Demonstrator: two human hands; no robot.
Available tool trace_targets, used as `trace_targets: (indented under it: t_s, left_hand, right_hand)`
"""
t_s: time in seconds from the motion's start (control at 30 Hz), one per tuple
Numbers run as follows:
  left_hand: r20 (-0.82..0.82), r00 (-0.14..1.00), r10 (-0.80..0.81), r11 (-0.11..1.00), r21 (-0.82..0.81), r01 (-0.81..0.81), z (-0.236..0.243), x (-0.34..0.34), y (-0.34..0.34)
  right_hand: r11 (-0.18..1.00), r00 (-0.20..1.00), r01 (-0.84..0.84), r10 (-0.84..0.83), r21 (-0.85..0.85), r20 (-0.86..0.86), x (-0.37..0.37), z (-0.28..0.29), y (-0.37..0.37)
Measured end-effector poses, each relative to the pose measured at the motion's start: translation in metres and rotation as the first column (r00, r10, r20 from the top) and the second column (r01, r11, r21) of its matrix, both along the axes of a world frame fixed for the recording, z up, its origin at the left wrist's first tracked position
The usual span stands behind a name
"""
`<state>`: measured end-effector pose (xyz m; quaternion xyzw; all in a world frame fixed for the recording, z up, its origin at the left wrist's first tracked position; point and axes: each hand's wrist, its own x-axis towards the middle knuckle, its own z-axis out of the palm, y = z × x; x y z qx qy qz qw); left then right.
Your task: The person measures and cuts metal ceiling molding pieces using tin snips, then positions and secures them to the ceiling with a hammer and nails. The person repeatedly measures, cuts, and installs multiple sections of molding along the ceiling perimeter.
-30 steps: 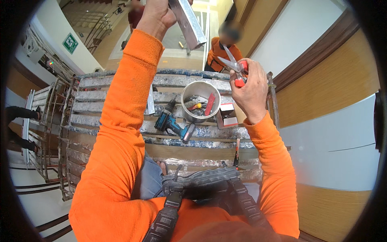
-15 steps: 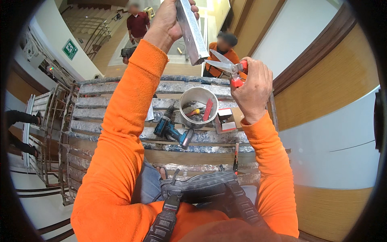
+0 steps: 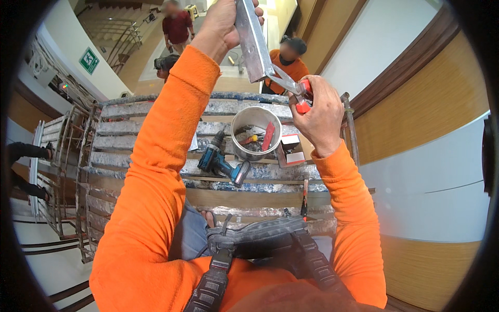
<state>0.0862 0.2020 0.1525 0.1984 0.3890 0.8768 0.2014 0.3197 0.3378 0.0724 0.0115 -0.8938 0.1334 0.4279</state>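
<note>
My left hand (image 3: pixel 222 25) is raised at the top with its fingers wrapped round a silvery metal channel (image 3: pixel 253 46), whose lower end tilts toward me. In my right hand (image 3: pixel 321 115) is a pair of tin snips (image 3: pixel 287 82) with red handles. The parted blades meet the lower right corner of the channel; whether they bite into the metal I cannot tell. Below the hands stands a whitish bucket (image 3: pixel 237 144) holding several tools, among them a red one. A blue-black cordless drill (image 3: pixel 223 165) lies left of it, and an open small box (image 3: pixel 292 151) sits right of it.
I am on a paint-splattered slatted scaffold platform (image 3: pixel 122 145) with a metal post (image 3: pixel 349 125) at its right. A slim red-black tool (image 3: pixel 304 200) lies near me. One person in orange (image 3: pixel 296 66) and another in dark red (image 3: pixel 176 27) are below. A wood-panelled wall (image 3: pixel 416 119) is right.
The snips have moved left and a little up, so their blades now reach the channel's end. The channel has shifted slightly right and turned. The person in dark red has moved a little.
</note>
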Motion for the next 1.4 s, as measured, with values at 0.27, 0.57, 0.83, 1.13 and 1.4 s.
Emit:
trace_targets:
  t_s: [0.27, 0.57, 0.83, 1.13, 1.4]
  left_hand:
    - [0.007, 1.0, -0.002, 1.0, 0.013, 0.002, -0.004, -0.005, -0.003]
    - [-0.126, 0.984, -0.123, 0.99, 0.052, 0.13, 0.006, -0.004, -0.018]
    - [-0.079, 0.997, -0.021, 0.994, -0.104, 0.013, 0.008, -0.003, -0.02]
    - [-0.03, 0.999, -0.04, 0.983, -0.181, 0.034, -0.005, -0.03, -0.028]
    - [0.041, 0.988, -0.147, 0.976, -0.157, 0.152, -0.01, -0.04, -0.021]
  right_hand:
    - [0.992, 0.994, 0.075, -0.066, 0.105, -0.088, -0.002, 0.002, 0.002]
    - [0.822, 0.839, -0.159, 0.405, -0.546, 0.365, 0.008, 0.004, -0.009]
    - [0.856, 0.789, -0.253, 0.453, -0.452, 0.415, 0.008, -0.008, -0.014]
    - [0.793, 0.648, -0.239, 0.56, -0.56, 0.516, 0.01, -0.011, -0.005]
    - [0.994, 0.986, -0.064, 0.076, -0.084, 0.148, -0.003, -0.024, -0.004]
